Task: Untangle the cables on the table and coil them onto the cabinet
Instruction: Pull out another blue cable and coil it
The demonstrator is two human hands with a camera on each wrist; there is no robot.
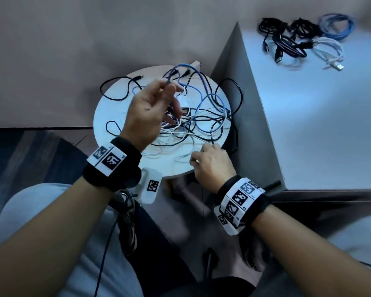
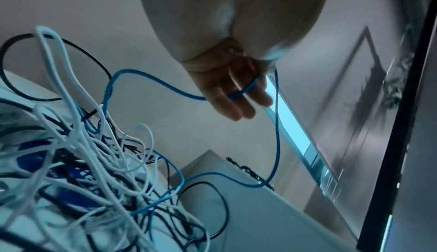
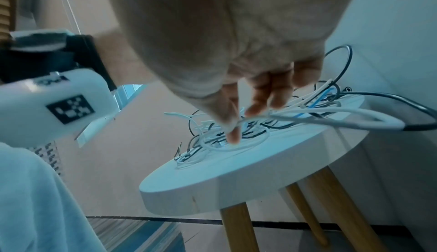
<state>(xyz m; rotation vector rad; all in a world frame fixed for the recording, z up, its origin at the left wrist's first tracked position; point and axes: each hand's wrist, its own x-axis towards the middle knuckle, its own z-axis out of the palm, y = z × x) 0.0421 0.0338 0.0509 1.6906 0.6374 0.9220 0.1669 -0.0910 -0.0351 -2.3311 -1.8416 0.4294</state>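
Both hands (image 1: 150, 112) (image 1: 210, 163) holding cables (image 1: 201, 116) over table (image 1: 107, 112).

Black wristbands (image 1: 114, 168) carry white plates printed with black square-patterned markers (image 1: 241, 205).

Dim, bluish light all round; a pale sheen glares off the cabinet (image 1: 321, 108) top. Both wrist views smear with motion blur, and edges bend from wide-angle distortion.
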